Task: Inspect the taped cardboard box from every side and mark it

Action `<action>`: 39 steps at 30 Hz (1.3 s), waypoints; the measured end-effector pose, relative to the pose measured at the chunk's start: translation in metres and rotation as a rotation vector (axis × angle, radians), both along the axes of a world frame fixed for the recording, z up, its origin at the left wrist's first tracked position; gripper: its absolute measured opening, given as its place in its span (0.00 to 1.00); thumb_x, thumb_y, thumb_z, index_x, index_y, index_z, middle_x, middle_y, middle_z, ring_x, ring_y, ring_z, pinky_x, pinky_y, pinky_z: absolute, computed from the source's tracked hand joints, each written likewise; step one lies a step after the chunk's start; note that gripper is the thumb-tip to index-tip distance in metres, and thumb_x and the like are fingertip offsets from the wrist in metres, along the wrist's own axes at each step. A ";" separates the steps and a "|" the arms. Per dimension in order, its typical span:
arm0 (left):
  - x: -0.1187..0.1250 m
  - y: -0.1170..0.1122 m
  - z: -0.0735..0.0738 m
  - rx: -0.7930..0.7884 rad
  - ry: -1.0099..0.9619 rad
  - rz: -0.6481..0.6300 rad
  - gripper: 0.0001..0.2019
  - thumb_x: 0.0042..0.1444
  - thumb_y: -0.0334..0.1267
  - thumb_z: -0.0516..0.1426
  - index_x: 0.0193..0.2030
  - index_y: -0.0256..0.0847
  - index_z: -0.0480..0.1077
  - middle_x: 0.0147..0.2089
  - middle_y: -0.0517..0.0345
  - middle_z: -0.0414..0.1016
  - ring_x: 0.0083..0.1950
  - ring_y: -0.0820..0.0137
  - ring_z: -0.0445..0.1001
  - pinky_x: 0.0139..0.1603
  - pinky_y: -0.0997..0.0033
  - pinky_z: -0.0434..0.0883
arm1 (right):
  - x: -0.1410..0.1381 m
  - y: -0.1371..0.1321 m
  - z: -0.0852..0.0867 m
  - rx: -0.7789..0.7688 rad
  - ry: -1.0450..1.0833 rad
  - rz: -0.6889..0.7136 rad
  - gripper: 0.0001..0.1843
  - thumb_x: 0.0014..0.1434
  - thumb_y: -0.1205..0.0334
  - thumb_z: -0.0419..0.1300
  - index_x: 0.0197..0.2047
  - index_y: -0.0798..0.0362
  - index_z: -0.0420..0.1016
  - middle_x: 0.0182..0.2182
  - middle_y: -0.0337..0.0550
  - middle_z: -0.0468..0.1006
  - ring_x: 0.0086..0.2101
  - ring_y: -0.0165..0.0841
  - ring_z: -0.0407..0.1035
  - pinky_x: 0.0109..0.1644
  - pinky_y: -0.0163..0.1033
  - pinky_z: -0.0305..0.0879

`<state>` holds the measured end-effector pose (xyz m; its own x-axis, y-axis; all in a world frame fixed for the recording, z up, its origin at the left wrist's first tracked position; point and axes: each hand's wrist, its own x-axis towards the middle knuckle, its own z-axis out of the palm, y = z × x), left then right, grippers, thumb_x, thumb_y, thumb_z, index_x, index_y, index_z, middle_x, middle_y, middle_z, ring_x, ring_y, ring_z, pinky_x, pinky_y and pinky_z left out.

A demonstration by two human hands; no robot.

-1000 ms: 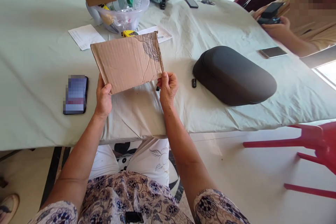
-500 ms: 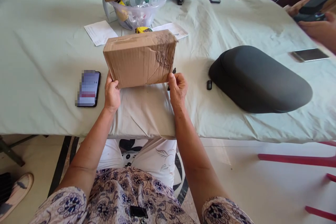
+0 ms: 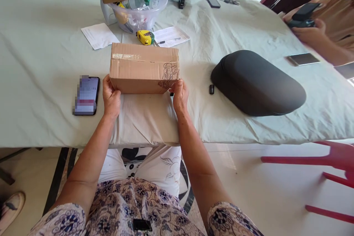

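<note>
Cardboard box point(image 3: 143, 68) flat on table point(image 3: 41, 62), long axis left-right; left hand point(image 3: 111, 97), right hand point(image 3: 180, 95) grip near corners.

The cardboard box point(image 3: 143, 67) is plain brown, shallow and oblong, and closed. It sits flat on the cloth point(image 3: 47, 55), level, with its long front face towards the grip. The left hand point(image 3: 111, 97) clasps the near left corner and the right hand point(image 3: 180, 95) the near right corner, so the box spans the whole gap between them and reaches away from both. A strip of clear tape point(image 3: 125, 56) runs along the top just beyond the left hand. A black pen scribble point(image 3: 170, 73) (loops, no legible word) covers the front face right above the right hand's fingers. The card looks a little creased there.
</note>
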<state>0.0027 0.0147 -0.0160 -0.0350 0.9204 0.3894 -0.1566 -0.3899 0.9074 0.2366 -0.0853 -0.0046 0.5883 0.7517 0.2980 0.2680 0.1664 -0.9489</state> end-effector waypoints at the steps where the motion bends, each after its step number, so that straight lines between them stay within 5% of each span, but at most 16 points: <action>1: 0.000 0.000 0.000 0.006 -0.007 0.011 0.31 0.41 0.31 0.59 0.56 0.45 0.67 0.54 0.54 0.77 0.60 0.61 0.76 0.71 0.58 0.71 | 0.000 -0.001 0.000 0.005 0.019 -0.005 0.41 0.58 0.15 0.45 0.30 0.48 0.66 0.28 0.38 0.69 0.32 0.33 0.68 0.37 0.40 0.69; 5: 0.000 0.000 0.002 0.025 -0.012 0.040 0.33 0.35 0.28 0.56 0.54 0.45 0.67 0.51 0.56 0.76 0.55 0.64 0.75 0.66 0.62 0.73 | -0.004 -0.002 0.003 0.015 0.081 -0.013 0.45 0.52 0.11 0.46 0.33 0.49 0.71 0.29 0.40 0.73 0.33 0.34 0.72 0.35 0.39 0.73; 9: 0.000 -0.003 0.004 0.022 -0.012 0.013 0.30 0.40 0.32 0.61 0.54 0.46 0.67 0.52 0.55 0.75 0.54 0.64 0.75 0.62 0.62 0.74 | -0.006 -0.001 0.007 0.002 0.105 -0.040 0.43 0.53 0.12 0.49 0.31 0.48 0.67 0.28 0.39 0.71 0.33 0.34 0.71 0.34 0.39 0.73; 13: 0.003 -0.011 0.009 0.020 0.008 -0.070 0.33 0.46 0.54 0.71 0.54 0.46 0.66 0.53 0.52 0.74 0.56 0.60 0.74 0.62 0.59 0.74 | -0.008 -0.003 0.011 0.033 0.001 -0.119 0.38 0.58 0.17 0.51 0.31 0.48 0.66 0.28 0.37 0.69 0.32 0.33 0.67 0.37 0.40 0.71; 19: -0.002 -0.016 0.011 0.024 0.004 0.005 0.41 0.45 0.80 0.60 0.49 0.45 0.66 0.48 0.53 0.71 0.51 0.62 0.75 0.57 0.60 0.73 | -0.015 -0.006 0.008 0.119 -0.094 -0.124 0.36 0.59 0.21 0.56 0.42 0.49 0.70 0.35 0.41 0.74 0.35 0.35 0.72 0.39 0.42 0.72; 24: -0.001 -0.021 0.017 0.110 0.042 0.059 0.38 0.49 0.76 0.61 0.49 0.44 0.66 0.47 0.53 0.70 0.49 0.63 0.73 0.51 0.62 0.74 | -0.025 0.000 -0.007 0.121 -0.090 -0.078 0.50 0.50 0.19 0.63 0.63 0.45 0.61 0.49 0.49 0.77 0.45 0.41 0.77 0.49 0.50 0.78; 29: 0.006 -0.031 0.022 0.122 0.118 0.030 0.36 0.54 0.71 0.62 0.56 0.45 0.64 0.53 0.51 0.72 0.54 0.61 0.75 0.57 0.58 0.74 | -0.036 0.005 -0.013 0.068 -0.067 -0.131 0.60 0.45 0.19 0.67 0.69 0.44 0.53 0.58 0.53 0.73 0.55 0.46 0.75 0.60 0.59 0.75; 35: 0.011 -0.031 0.016 0.115 0.170 0.108 0.48 0.41 0.71 0.70 0.60 0.45 0.61 0.60 0.47 0.69 0.61 0.57 0.74 0.64 0.53 0.74 | -0.044 0.003 -0.009 0.052 -0.076 -0.117 0.54 0.48 0.21 0.68 0.67 0.43 0.56 0.55 0.50 0.75 0.51 0.44 0.75 0.59 0.58 0.76; 39: 0.011 -0.028 0.014 0.116 0.157 0.129 0.48 0.41 0.73 0.69 0.61 0.46 0.59 0.59 0.48 0.69 0.61 0.57 0.75 0.66 0.52 0.74 | -0.045 0.003 -0.006 0.072 -0.048 -0.083 0.45 0.56 0.24 0.61 0.65 0.42 0.58 0.56 0.49 0.74 0.50 0.42 0.75 0.57 0.57 0.76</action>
<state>0.0138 -0.0136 -0.0019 -0.0801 0.8610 0.5023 0.0406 -0.5007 0.8647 0.1914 -0.0826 -0.0110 0.6310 0.6771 0.3788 0.3289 0.2087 -0.9210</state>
